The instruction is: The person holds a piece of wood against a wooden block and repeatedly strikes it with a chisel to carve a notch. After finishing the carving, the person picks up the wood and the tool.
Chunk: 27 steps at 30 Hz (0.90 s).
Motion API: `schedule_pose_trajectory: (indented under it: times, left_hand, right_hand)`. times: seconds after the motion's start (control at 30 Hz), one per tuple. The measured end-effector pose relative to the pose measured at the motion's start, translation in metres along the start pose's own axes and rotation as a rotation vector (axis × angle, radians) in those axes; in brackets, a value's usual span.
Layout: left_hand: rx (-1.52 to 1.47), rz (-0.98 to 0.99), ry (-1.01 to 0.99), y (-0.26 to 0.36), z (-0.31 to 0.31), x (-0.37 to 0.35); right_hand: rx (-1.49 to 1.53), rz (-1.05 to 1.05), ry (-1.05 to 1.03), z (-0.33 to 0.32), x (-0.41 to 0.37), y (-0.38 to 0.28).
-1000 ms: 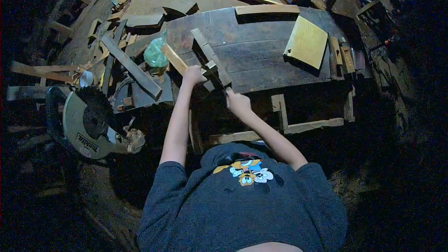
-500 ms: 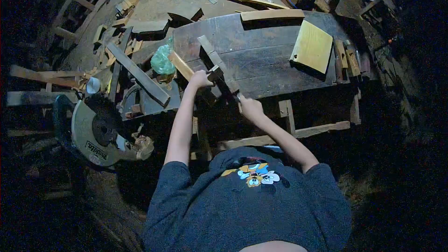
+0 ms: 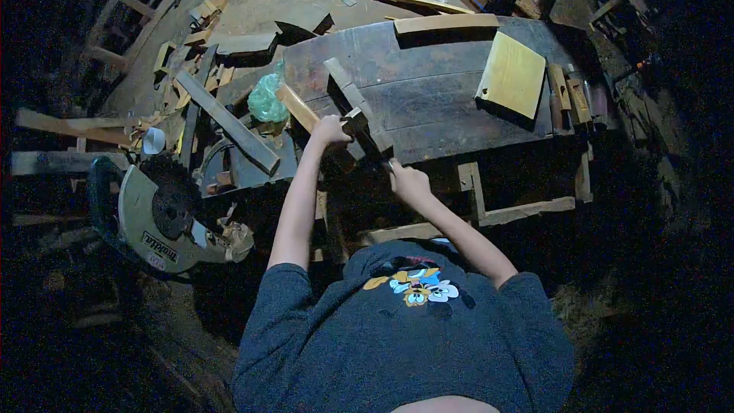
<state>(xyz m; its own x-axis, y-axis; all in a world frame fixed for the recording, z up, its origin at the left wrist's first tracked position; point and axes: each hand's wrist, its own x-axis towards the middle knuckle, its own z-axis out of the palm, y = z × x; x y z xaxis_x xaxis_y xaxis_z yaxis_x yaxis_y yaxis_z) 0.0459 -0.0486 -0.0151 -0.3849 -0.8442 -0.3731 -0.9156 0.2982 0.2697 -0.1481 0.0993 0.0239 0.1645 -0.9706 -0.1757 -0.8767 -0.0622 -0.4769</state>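
My left hand (image 3: 331, 131) is closed at the front edge of the workbench, its fingers around a small dark block with a pale top edge (image 3: 352, 113). Just right of it, a long narrow wooden strip (image 3: 348, 88) slants over the bench top. My right hand (image 3: 411, 183) is closed near the strip's near end, in front of the bench edge. A small shiny bit shows by its thumb, but I cannot make out what it grips. Beside my left hand lies a light brown piece of wood (image 3: 297, 108).
On the dark workbench (image 3: 436, 107) rest a pale board (image 3: 514, 75) and a curved wooden piece (image 3: 446, 24). A green plastic bag (image 3: 267, 98) and a grey plank (image 3: 227, 121) lie to the left. A Makita circular saw (image 3: 157, 222) stands at lower left. Wood scraps litter the floor.
My right hand has drawn back very slightly toward me, away from the strip's near end. My left hand stays nearly in place.
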Motion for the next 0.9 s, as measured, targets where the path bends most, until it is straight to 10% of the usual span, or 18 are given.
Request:
schedule_pose_trajectory:
  times: [0.9]
  left_hand:
    - [-0.055, -0.201, 0.394, 0.052, 0.003, -0.034]
  right_hand:
    - [0.009, 0.044, -0.202, -0.032, 0.059, -0.027]
